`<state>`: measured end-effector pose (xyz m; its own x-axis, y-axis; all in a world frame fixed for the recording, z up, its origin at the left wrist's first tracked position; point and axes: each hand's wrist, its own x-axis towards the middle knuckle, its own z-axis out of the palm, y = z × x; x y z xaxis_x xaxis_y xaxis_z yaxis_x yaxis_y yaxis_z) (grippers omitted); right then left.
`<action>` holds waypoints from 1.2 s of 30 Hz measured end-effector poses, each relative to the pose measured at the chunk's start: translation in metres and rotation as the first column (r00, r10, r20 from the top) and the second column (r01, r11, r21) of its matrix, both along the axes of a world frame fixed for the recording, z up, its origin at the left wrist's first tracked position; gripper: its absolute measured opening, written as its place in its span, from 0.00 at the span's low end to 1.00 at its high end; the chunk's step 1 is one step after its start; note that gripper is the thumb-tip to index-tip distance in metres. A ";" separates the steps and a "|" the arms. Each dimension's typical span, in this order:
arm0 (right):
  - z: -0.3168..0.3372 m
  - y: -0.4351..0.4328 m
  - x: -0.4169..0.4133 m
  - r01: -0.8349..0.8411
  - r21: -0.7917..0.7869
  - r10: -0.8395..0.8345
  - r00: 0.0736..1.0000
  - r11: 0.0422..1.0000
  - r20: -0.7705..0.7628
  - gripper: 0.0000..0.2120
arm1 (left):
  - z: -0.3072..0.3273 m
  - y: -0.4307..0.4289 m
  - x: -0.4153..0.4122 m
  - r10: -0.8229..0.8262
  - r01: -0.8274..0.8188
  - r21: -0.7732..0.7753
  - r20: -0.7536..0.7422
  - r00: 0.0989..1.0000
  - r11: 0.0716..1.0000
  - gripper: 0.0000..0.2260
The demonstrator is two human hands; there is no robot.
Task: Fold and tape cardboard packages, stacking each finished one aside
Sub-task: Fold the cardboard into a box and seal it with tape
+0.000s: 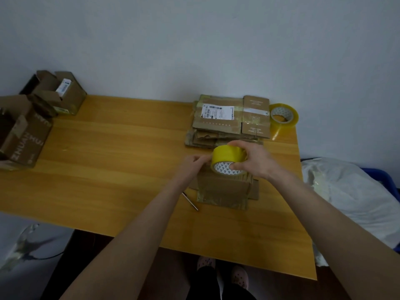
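Head view looks down on a yellow wooden surface (pixel 108 159) set against a pale wall. Toward the front right of it lies a folded cardboard package (pixel 223 189), flat, with glossy tape across its top. A yellow tape roll (pixel 227 156) is held on edge over the package's far end. The right hand (pixel 257 161) wraps it from the right; its grip is curled over the rim, one fingertip at the patterned core. The left hand (pixel 192 164) meets the roll's left side, its grip drawn together in a pinch there; whether a loose tape end sits between those fingertips I cannot tell.

A thin metal tool (pixel 190 201) lies just left of the package, partly under the left forearm. Near the back edge, beyond the roll, sits a stack of flattened cartons (pixel 225 122), the top one bearing a white shipping label. A clear tape roll (pixel 283 115) rests at the back right corner, just beside the stack. Two open brown boxes (pixel 26 126) stand at the left edge. Off the right edge lies a white plastic bag (pixel 357 191).
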<state>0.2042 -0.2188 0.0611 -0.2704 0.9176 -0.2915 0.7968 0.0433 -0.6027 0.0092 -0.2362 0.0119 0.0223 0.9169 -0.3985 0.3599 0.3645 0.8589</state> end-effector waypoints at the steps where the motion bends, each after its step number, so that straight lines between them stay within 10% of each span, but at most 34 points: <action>1: 0.001 0.000 0.000 -0.005 -0.001 0.005 1.000 1.000 0.002 0.34 | -0.002 0.001 0.002 0.018 -0.018 -0.006 -0.041 0.999 1.000 0.11; 21: 0.012 0.004 -0.017 -0.227 0.058 0.196 0.925 0.972 0.325 0.32 | -0.010 0.013 -0.026 0.346 -0.362 -0.072 -0.171 0.923 0.930 0.10; 36: -0.014 -0.006 0.000 -0.085 0.062 0.084 0.996 0.994 0.022 0.34 | -0.055 -0.008 0.017 0.285 -0.319 -0.258 -0.161 0.945 0.912 0.08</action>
<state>0.2044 -0.2253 0.0468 -0.3430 0.9083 -0.2396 0.7999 0.1487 -0.5814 0.0261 -0.2438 -0.0435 -0.3007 0.7249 -0.6198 0.2864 0.6885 0.6663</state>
